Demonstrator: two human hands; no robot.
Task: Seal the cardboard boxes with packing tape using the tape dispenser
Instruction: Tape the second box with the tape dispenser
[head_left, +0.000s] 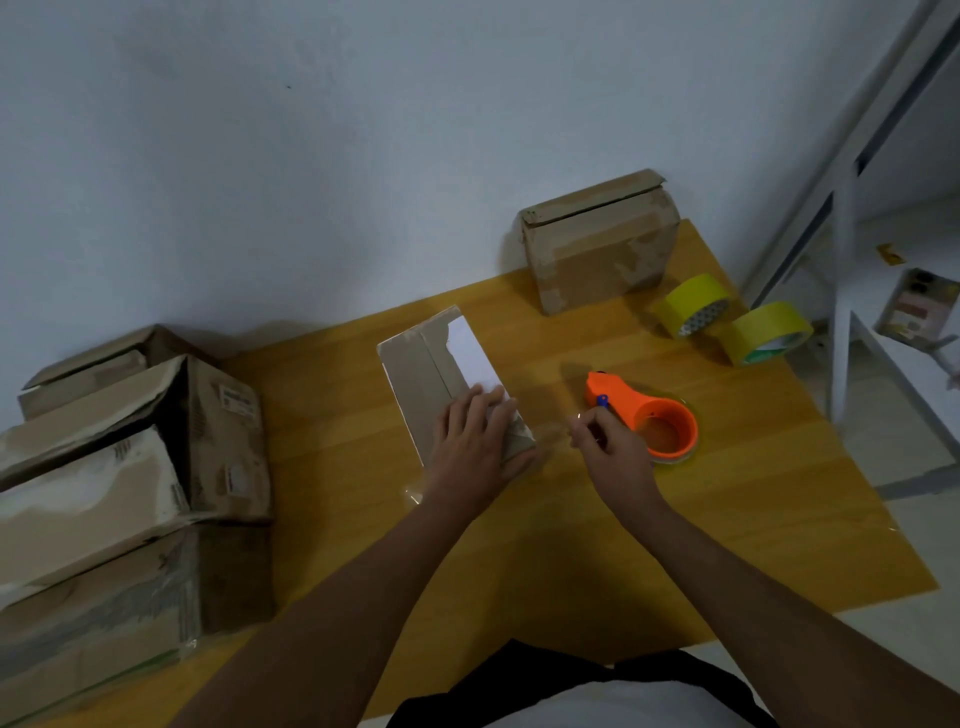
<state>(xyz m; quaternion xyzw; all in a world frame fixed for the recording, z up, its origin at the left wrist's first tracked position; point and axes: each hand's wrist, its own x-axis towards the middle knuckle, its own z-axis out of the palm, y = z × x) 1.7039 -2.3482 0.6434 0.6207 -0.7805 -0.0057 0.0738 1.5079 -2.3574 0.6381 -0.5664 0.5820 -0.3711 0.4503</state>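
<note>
— What's each grip doing?

— The left hand (475, 439) lies flat, fingers straight, pressing the near end of the small cardboard box (449, 382) on the tabletop (337, 441). The right hand (610, 441) has its fingers drawn together as if pinching something thin — probably a clear tape end, though I can't make out the strip itself. It sits just beside the orange tape dispenser (644, 415), which rests on the tabletop to the right of that box.

— How far along?

— Early, I'd judge. No fresh strip is plainly visible over that box's seam. Another box (600, 241) stands by the wall with its flap loose, and a stack of boxes (124, 467) waits at the left.

— What's unclear?

— Clear tape barely shows in this dim light. Whether the stacked boxes are sealed I can't tell. Two yellow tape rolls (730, 317) sit unused at the far right.
</note>
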